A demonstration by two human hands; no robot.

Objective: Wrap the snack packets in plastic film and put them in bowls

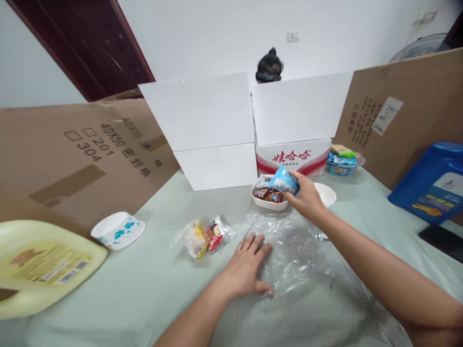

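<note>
My right hand grips a small blue snack packet over a white bowl. Red-brown wrapped snacks lie in that bowl. Palm down on the table, my left hand has its fingers spread and touches the edge of a crumpled clear plastic bag. To its left are wrapped snacks in clear packaging, one yellow and one red and white. Behind my right hand sits a white oval lid or dish, partly covered by the hand.
White box panels and cardboard walls enclose the table. A blue tub of snacks stands back right. A blue bottle and phone are at right; a yellow jug and patterned bowl are at left. A person's head shows behind.
</note>
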